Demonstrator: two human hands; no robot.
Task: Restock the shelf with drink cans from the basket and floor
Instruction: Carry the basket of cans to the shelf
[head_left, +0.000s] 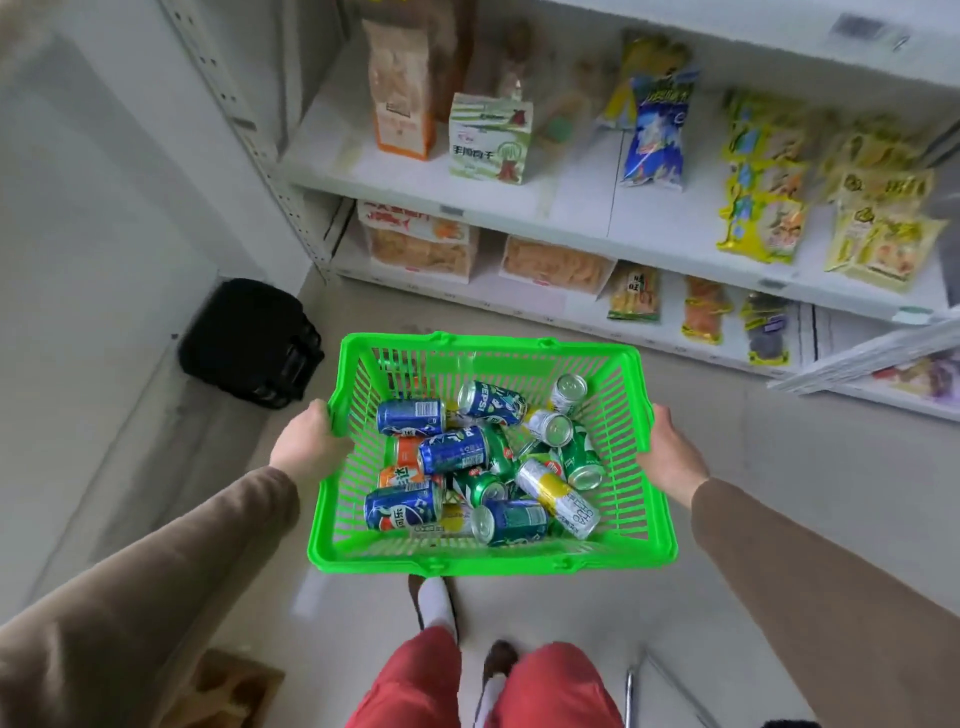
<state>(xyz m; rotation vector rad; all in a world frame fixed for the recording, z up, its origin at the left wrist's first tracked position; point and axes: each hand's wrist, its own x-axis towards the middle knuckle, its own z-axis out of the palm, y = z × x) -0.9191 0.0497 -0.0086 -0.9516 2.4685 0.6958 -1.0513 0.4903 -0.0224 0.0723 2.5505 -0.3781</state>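
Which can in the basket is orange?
The orange can by the left wall of the green basket, half buried under a blue can. A second orange one lies just below it; the rest are blue, green or yellow-white.

A green plastic basket (660, 525) sits mid-frame, full of jumbled cans (483, 462) lying on their sides: blue, green, orange, yellow-and-white. The white shelf (571, 218) stands at 12 o'clock.
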